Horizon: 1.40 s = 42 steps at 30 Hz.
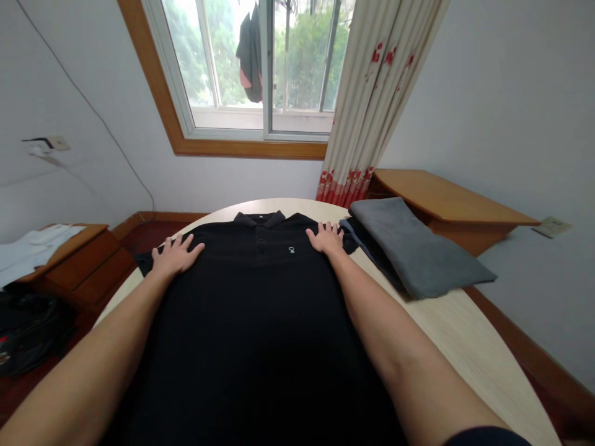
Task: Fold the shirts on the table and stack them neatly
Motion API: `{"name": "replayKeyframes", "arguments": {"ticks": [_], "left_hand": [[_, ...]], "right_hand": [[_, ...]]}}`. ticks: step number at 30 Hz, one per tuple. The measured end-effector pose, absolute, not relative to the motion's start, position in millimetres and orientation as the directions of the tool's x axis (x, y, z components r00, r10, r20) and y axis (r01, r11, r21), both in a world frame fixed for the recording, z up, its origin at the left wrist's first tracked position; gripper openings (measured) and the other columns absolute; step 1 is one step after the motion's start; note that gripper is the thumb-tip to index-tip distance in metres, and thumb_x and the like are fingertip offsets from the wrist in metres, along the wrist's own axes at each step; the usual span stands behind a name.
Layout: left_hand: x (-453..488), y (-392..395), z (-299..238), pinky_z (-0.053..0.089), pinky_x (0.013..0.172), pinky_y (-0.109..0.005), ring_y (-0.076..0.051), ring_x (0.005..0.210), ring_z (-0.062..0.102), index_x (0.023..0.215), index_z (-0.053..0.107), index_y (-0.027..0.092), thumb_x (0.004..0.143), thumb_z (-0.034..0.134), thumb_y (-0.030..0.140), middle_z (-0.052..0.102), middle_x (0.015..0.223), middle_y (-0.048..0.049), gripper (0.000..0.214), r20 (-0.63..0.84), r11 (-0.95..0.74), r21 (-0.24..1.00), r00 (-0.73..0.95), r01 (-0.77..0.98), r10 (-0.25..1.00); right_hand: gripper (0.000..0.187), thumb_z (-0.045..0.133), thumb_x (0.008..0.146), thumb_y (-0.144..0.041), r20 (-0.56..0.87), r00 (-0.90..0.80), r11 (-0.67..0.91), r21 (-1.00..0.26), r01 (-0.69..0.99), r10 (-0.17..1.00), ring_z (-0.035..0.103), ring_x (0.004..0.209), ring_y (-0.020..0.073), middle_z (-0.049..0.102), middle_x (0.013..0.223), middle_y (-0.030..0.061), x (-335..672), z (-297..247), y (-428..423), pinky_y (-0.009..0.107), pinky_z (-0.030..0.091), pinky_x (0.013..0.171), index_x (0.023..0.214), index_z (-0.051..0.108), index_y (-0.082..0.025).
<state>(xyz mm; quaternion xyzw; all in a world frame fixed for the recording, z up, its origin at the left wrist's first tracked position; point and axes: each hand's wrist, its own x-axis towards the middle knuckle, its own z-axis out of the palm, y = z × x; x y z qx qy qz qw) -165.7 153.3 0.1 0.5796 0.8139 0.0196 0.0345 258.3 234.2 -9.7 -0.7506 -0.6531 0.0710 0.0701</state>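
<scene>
Rested left hand (pixel 173 256), right hand (pixel 326 237), both splayed, on black polo shirt (pixel 251 303) | showed collar (pixel 273 219) between | bore white logo (pixel 291 250) near right hand

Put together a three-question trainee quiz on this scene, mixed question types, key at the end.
1. True or false: the left hand and the right hand both rest on the black shirt.

2. Multiple choice: what lies on the table to the right of the shirt?
A) a pair of scissors
B) a folded gray cloth
C) a stack of plates

3. Fill in the blank: the small white emblem on the shirt front is nearer the person's ____ hand.

Key: 1. True. 2. B. 3. right.
</scene>
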Motion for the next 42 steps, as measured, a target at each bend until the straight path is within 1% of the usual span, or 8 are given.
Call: {"name": "replayKeyframes", "arguments": {"ticks": [4,6,11,14,18,25,32,42], "left_hand": [[-136.8,148.0,9.8,0.019,0.115,-0.071,-0.042,0.152,0.018,0.159,0.030,0.018,0.098,0.024,0.054,0.020,0.167,-0.0128,0.071,-0.057,0.284,0.015,-0.283,0.959,0.957],[-100.0,137.3,11.2,0.017,0.119,-0.065,-0.036,0.154,0.017,0.160,0.027,0.015,0.101,0.023,0.041,0.018,0.168,-0.0112,0.065,0.036,0.115,-0.017,-0.114,0.993,0.993],[-6.0,106.8,-0.9,0.018,0.122,-0.057,-0.029,0.154,0.019,0.158,0.033,0.021,0.102,0.024,0.048,0.022,0.167,-0.0062,0.063,0.062,-0.261,0.069,0.257,0.963,0.965],[-1.3,97.5,-7.7,0.017,0.123,-0.053,-0.028,0.155,0.015,0.161,0.024,0.018,0.101,0.024,0.055,0.016,0.168,-0.0070,0.071,0.043,-0.209,0.089,0.205,0.974,0.978],[-47.9,87.8,-9.4,0.016,0.123,-0.053,-0.030,0.156,0.013,0.161,0.024,0.022,0.098,0.022,0.067,0.017,0.168,-0.0059,0.078,0.014,-0.094,0.066,0.094,0.993,0.996],[-102.7,58.2,-10.2,0.019,0.123,-0.049,-0.029,0.155,0.016,0.160,0.029,0.021,0.099,0.022,0.064,0.020,0.167,-0.0076,0.075,0.022,0.009,0.004,-0.009,1.000,1.000],[-97.2,34.1,-5.4,0.015,0.122,-0.056,-0.036,0.155,0.010,0.161,0.026,0.025,0.095,0.027,0.072,0.016,0.168,-0.0076,0.080,-0.019,-0.047,0.034,0.047,0.998,0.999],[-81.6,-3.0,-7.5,0.016,0.120,-0.062,-0.039,0.155,0.010,0.161,0.026,0.027,0.094,0.027,0.072,0.015,0.168,-0.0071,0.080,-0.028,-0.024,0.022,0.025,0.999,0.999]], "right_hand": [[0.072,0.029,0.101,-0.055,0.081,0.153,-0.137,-0.170,0.976,0.985,0.021,0.150,0.0371,0.030,0.162,0.0221,253.0,-3.2,230.6,0.057,0.009,0.120,0.154,0.036,-0.008],[0.066,0.031,0.102,-0.048,0.177,0.119,-0.099,-0.117,0.988,0.977,0.023,0.150,0.0361,0.035,0.159,0.0237,238.7,2.5,220.4,0.058,0.002,0.121,0.151,0.041,-0.004],[0.065,0.029,0.102,-0.051,0.258,-0.236,0.273,-0.118,0.955,0.937,0.016,0.154,0.0288,0.030,0.164,0.0139,176.4,7.5,173.3,0.052,-0.004,0.123,0.154,0.038,-0.013],[0.066,0.028,0.102,-0.055,0.148,-0.393,0.417,-0.200,0.887,0.907,0.017,0.154,0.0241,0.028,0.165,0.0086,160.2,0.2,149.1,0.046,0.004,0.124,0.156,0.036,-0.018],[0.070,0.029,0.102,-0.057,0.062,-0.280,0.286,-0.256,0.923,0.958,0.016,0.155,0.0236,0.023,0.167,0.0086,191.9,-7.5,142.5,0.045,0.011,0.124,0.157,0.033,-0.015],[0.066,0.032,0.103,-0.049,0.089,-0.073,0.089,-0.194,0.977,0.993,0.022,0.153,0.0237,0.026,0.165,0.0113,259.4,-7.1,137.0,0.042,0.015,0.124,0.156,0.036,-0.010],[0.047,0.038,0.102,-0.042,0.232,-0.356,0.412,-0.279,0.867,0.905,0.045,0.142,0.0199,0.056,0.148,0.0037,267.1,0.2,91.4,0.035,0.029,0.120,0.139,0.060,-0.024],[0.048,0.045,0.099,-0.042,0.184,-0.264,0.295,-0.172,0.940,0.947,0.045,0.140,0.0264,0.052,0.150,0.0110,288.8,-2.9,74.7,0.040,0.033,0.116,0.139,0.059,-0.017]]}}
